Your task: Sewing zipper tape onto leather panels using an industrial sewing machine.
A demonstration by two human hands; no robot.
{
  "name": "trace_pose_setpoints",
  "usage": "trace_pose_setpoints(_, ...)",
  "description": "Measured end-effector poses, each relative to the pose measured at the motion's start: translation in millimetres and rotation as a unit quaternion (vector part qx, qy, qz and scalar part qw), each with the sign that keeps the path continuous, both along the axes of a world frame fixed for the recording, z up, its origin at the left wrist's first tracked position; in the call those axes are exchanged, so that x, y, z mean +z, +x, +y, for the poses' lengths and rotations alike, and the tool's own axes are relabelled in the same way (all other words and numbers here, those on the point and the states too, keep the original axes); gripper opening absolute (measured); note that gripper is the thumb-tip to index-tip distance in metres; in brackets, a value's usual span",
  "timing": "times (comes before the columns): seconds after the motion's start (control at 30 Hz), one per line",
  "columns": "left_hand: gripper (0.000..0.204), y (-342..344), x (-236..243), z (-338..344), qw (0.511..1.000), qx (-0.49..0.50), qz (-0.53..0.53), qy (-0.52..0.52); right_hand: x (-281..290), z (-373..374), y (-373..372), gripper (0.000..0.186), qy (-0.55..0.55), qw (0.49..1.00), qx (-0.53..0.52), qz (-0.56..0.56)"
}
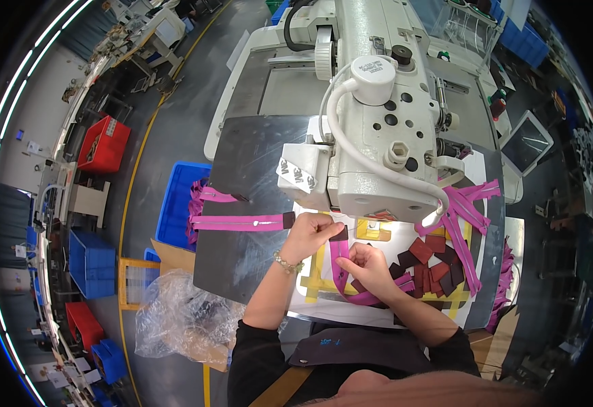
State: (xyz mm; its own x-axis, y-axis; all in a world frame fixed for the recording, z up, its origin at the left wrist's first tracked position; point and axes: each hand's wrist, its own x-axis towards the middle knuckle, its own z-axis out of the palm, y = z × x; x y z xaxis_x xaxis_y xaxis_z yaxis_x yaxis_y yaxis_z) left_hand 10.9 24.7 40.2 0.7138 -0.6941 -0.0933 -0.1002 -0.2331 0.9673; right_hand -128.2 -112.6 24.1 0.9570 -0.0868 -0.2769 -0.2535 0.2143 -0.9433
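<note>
My left hand [315,233] is closed in a pinch at the upper end of a magenta zipper [338,275], where a small dark patch [340,234] covers the tape. Lower down the same strip, the thumb and fingers of my right hand [369,266] grip its edge. From there the zipper curves under my right wrist toward the right. Just ahead of both hands stands the head of a white sewing machine [384,163]. Close by my right hand lies a loose heap of dark red and black patches [437,270].
More magenta zippers [460,217] lie at the right of the worktop. Another zipper [242,222] with a dark end reaches from a blue bin [174,207] over the metal plate [242,156]. Clear plastic wrap [181,315] bulges at the lower left. A tablet screen [527,142] stands far right.
</note>
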Motion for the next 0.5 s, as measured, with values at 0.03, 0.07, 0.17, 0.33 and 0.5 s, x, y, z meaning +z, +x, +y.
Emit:
trace_pose_setpoints(0.03,0.048,0.4,-0.3,-0.1,1.0,0.003,-0.003,0.001,0.4,0.1,-0.2,0.02,0.01,1.0,-0.002,-0.001)
trace_pose_setpoints(0.07,0.048,0.4,-0.7,-0.1,1.0,0.007,-0.003,0.01,0.7,0.1,-0.5,0.019,0.002,1.0,0.003,0.0)
trace_pose_setpoints(0.17,0.047,0.3,-2.1,-0.9,1.0,0.004,0.002,0.009,0.6,-0.6,-1.5,0.019,-0.013,1.0,0.013,0.002)
trace_pose_setpoints(0.33,0.048,1.6,-3.6,-0.2,1.0,0.024,-0.011,0.0,-2.9,2.5,-1.9,0.023,0.086,0.995,-0.026,-0.031)
trace_pose_setpoints(0.5,0.049,5.5,-3.0,1.0,1.0,0.021,-0.01,0.01,2.0,-3.1,-3.8,0.026,0.049,0.997,-0.004,-0.051)
